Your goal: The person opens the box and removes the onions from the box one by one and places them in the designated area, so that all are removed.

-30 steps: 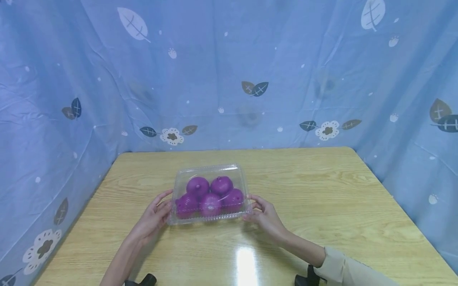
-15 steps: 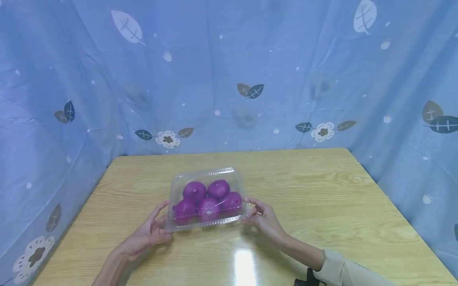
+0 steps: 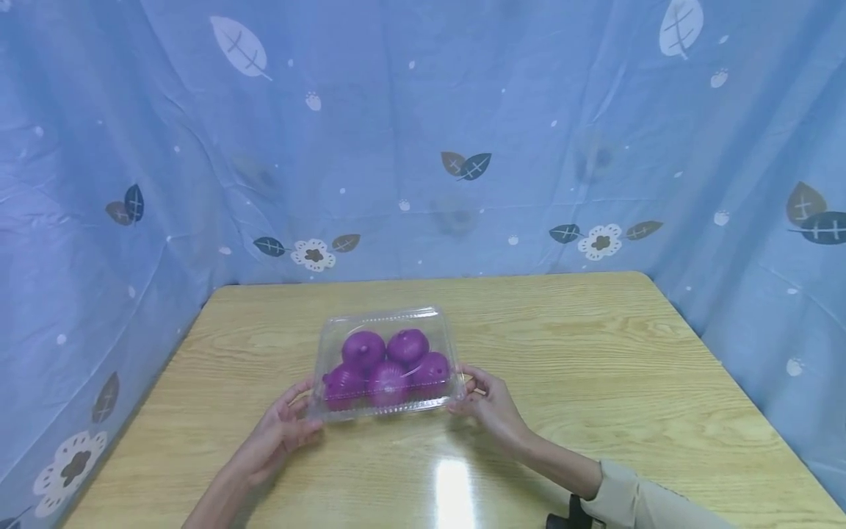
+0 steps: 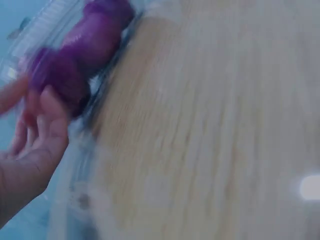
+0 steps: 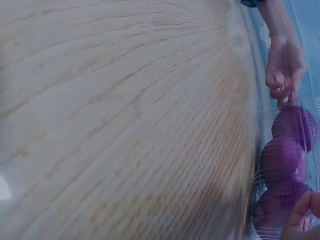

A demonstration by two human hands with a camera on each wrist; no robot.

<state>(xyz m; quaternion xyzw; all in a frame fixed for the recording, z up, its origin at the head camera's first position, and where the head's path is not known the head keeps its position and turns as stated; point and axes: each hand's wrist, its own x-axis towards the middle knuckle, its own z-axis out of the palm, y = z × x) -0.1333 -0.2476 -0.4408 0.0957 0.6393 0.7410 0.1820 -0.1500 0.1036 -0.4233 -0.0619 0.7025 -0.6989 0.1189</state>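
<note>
A clear plastic clamshell box [image 3: 333, 338] with a ridged rim is closed over several round purple onions [image 3: 389, 383]. At its left front corner my left hand [image 3: 272, 433] holds the edge, thumb low and fingers up along the side. My right hand [image 3: 496, 411] pinches the right edge between thumb and fingers. In the left wrist view the left hand [image 4: 40, 150] is at the box's end, blurred, beside the onions [image 4: 60, 75]. The right wrist view catches the right fingertips [image 5: 300, 215] on the near end and the left hand [image 5: 286, 65] at the far end.
The box is over a light wood-grain table [image 3: 581, 353], whose glossy top reflects a bright light near the front. Blue curtains [image 3: 410, 95] printed with leaves and flowers enclose the back and both sides. A black wrist mount [image 3: 571, 514] shows by the right sleeve [image 3: 634, 492].
My left hand has shifted its hold from the box's left side down toward the front corner, thumb now lower. The right hand keeps its pinch. The box has barely moved; the view sways slightly.
</note>
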